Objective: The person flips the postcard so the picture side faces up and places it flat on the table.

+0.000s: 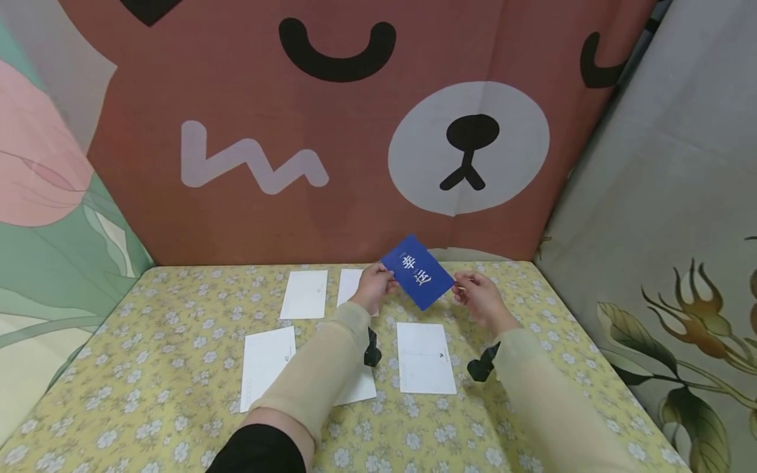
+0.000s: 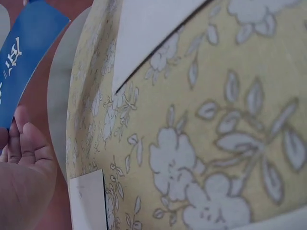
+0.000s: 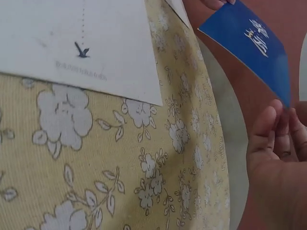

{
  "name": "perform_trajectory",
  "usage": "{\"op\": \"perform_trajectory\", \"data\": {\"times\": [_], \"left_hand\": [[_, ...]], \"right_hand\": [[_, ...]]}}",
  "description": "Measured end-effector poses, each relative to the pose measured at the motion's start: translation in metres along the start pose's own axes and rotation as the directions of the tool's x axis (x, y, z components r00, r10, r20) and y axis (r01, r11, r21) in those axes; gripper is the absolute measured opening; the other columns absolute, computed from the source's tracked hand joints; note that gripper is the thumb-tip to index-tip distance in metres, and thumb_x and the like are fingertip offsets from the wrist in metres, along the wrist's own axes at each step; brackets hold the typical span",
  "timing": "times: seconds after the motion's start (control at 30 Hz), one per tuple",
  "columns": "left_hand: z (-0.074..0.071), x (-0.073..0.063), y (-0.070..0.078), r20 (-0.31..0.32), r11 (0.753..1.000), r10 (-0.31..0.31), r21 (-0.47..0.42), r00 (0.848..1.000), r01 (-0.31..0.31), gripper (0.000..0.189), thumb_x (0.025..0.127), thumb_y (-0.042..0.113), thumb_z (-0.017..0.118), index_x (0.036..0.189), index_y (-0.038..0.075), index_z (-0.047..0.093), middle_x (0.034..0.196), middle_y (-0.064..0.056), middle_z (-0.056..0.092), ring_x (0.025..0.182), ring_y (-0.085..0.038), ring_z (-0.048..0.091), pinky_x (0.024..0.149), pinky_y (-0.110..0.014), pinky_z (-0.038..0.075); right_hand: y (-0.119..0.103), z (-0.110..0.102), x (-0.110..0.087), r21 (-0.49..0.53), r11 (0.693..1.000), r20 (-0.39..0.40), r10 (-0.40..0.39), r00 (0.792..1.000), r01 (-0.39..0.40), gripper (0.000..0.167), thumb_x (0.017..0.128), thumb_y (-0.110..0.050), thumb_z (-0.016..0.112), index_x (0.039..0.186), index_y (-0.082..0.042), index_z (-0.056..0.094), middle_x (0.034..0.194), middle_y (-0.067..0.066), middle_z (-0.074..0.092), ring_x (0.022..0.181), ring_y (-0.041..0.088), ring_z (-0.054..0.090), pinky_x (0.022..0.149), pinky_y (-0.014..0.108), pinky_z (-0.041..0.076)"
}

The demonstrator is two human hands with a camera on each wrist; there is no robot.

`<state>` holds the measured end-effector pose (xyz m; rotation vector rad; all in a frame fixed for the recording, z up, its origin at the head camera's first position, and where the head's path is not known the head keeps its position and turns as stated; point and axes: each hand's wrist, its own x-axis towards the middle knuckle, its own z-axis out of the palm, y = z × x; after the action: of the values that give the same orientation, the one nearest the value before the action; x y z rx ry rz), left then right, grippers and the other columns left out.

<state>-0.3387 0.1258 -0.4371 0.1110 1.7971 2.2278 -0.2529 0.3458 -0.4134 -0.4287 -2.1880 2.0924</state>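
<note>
With my left hand (image 1: pixel 374 288) I pinch the left corner of a blue card (image 1: pixel 418 272) printed with white Chinese characters; the fingertips of my right hand (image 1: pixel 480 301) pinch the opposite corner. The card is raised above the table near its back edge, turned like a diamond, in front of the bear-print backdrop (image 1: pixel 248 217). I have room either side: yellow floral tablecloth (image 1: pixel 177 348) runs from the leftmost white postcard (image 1: pixel 269 364) to the table's left edge, and past my right wrist to the right edge, where a flower-print curtain (image 1: pixel 680 164) hangs. Two white postcards lie at the back, one partly behind my left hand; another is mostly hidden by my left sleeve (image 1: pixel 325 368). The right-front postcard (image 1: pixel 426 358) lies between my forearms.
</note>
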Motion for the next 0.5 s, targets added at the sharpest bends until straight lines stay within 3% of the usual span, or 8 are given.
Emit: {"op": "perform_trajectory", "data": {"times": [0.1,0.2,0.33,0.5], "left_hand": [[0.0,0.001,0.0,-0.008,0.999,0.003,0.032,1.0,-0.003,0.021,0.105,-0.003,0.05,0.086,0.005,0.045,0.083,-0.008,0.054,0.076,-0.018,0.061,0.078,-0.039,0.051],[-0.001,0.002,0.001,-0.033,0.998,-0.005,0.067,0.999,0.007,0.002,0.105,-0.002,0.051,0.104,0.0,0.052,0.084,-0.007,0.056,0.075,-0.018,0.062,0.08,-0.041,0.052],[-0.003,0.004,0.002,-0.078,0.996,-0.007,0.085,0.997,0.013,0.042,0.104,-0.002,0.053,0.146,0.002,0.046,0.084,-0.007,0.06,0.072,-0.018,0.06,0.073,-0.038,0.048],[-0.002,0.007,0.0,-0.116,0.988,0.016,0.152,0.993,0.002,0.055,0.103,-0.004,0.053,0.156,0.005,0.043,0.079,-0.004,0.059,0.065,-0.013,0.054,0.061,-0.03,0.043]], "right_hand": [[0.001,0.002,-0.001,-0.126,0.991,0.0,-0.035,0.999,0.035,0.025,0.11,-0.012,0.05,0.126,0.006,0.056,0.103,0.009,0.059,0.1,0.027,0.062,0.093,0.04,0.055],[0.004,0.003,-0.002,-0.241,0.968,0.021,-0.06,0.998,0.063,0.022,0.109,-0.009,0.052,0.122,0.007,0.059,0.105,0.014,0.063,0.107,0.037,0.062,0.096,0.047,0.053],[0.009,0.007,-0.004,-0.345,0.934,0.067,-0.069,0.995,0.088,0.022,0.107,-0.008,0.055,0.12,0.009,0.061,0.108,0.021,0.067,0.101,0.035,0.065,0.089,0.044,0.055],[0.012,0.014,-0.01,-0.358,0.931,0.112,-0.034,0.993,0.072,0.023,0.105,-0.006,0.057,0.121,0.01,0.061,0.101,0.022,0.067,0.086,0.027,0.064,0.08,0.04,0.056]]}}
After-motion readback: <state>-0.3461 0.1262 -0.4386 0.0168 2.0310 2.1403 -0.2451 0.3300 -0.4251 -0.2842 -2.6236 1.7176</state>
